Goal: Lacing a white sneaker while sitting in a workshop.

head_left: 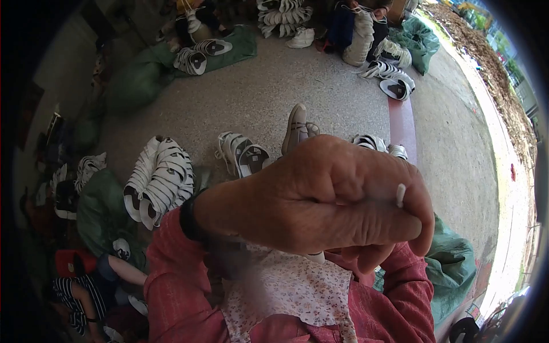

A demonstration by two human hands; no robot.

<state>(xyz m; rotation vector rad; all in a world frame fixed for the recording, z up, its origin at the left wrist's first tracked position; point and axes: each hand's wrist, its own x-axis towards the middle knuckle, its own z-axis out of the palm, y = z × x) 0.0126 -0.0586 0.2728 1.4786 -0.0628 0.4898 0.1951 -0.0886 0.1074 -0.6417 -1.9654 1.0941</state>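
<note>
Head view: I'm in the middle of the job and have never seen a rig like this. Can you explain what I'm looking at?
No machine here: these are a person's bare hands. The picture comes from a wide fisheye camera worn on the head, looking down, so straight edges bend near its rim. The large hand is the person's left hand, coming from a red sleeve. Its fingers are closed, with a small white tip showing in the grip; I can't tell what it belongs to. The right hand is mostly or wholly hidden behind it. On the speckled floor are white strappy shoes, some stacked, and green sacks. Someone in a striped top shows at lower left.
</note>
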